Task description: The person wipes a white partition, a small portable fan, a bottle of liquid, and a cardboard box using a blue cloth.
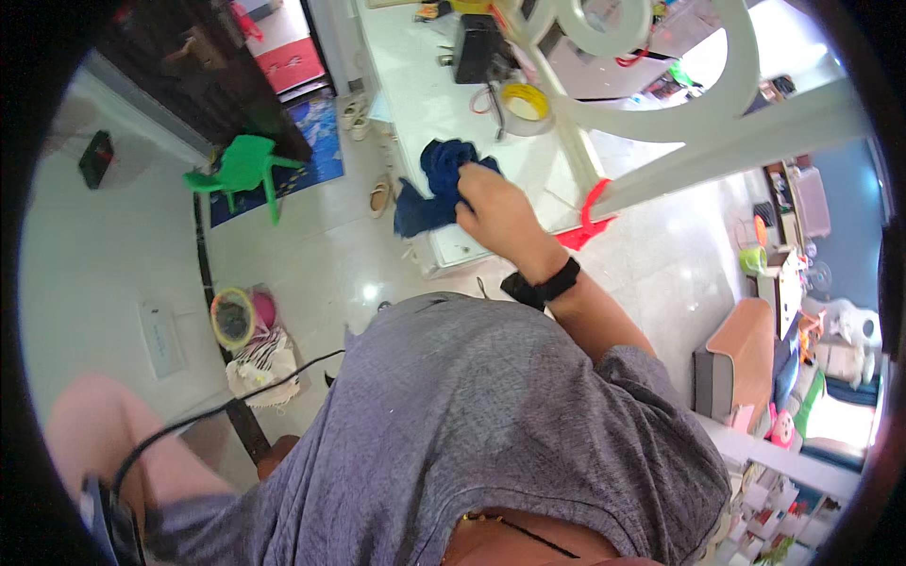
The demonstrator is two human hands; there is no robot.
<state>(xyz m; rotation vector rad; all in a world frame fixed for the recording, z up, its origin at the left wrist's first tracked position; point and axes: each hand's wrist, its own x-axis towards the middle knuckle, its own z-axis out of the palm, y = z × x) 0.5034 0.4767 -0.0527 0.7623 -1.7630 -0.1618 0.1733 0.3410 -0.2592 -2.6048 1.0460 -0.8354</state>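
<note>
My right hand (495,212), with a black watch (559,283) on its wrist, grips a crumpled navy-blue cloth (449,166). The cloth lies over the near end of a white cabinet top (524,163), and one corner of it hangs past the left edge. My fingertips are partly hidden in its folds. On the left my bent arm (92,410) is raised, and the left hand itself is out of view. A black cable (233,403) runs across in front of that arm.
Tape rolls (526,106) and a black box (476,49) stand farther along the cabinet top. A white openwork partition (637,120) rises at its right, with a red ribbon (593,209) on the corner. A green plastic chair (244,163) stands by the dark door (205,71). Bags (265,368) lie left.
</note>
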